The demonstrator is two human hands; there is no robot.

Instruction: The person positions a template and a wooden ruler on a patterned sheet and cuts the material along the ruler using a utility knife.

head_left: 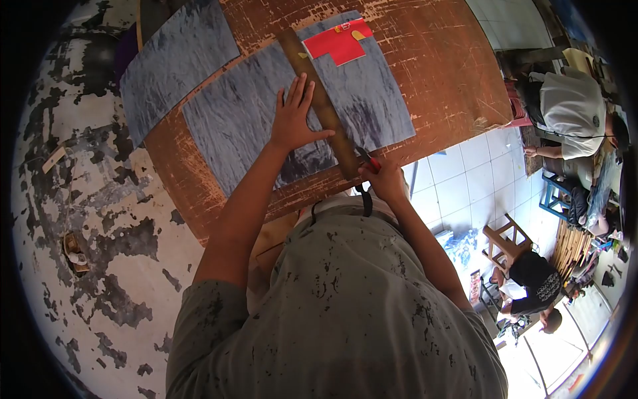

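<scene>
A grey marbled sheet [232,113] lies on the brown board, with a long brownish straightedge [322,100] laid slantwise across it. My left hand [292,120] is spread flat, fingers apart, its fingertips and thumb resting at the straightedge's left side. Close to the straightedge's near end, my right hand [387,181] grips a red and black utility knife [369,159]. The knife's tip points toward the sheet's near edge beside the straightedge; whether the blade touches cannot be made out. A red piece of printed sheet [339,43] with yellow marks lies on the grey sheet, right of the straightedge.
Another grey marbled sheet [179,60] lies at the left, over the scratched brown board [438,66]. A peeling wall [100,266] rises on the left. Two people work at the right, near a wooden stool [508,243] and a blue stool [553,196] on white tiles.
</scene>
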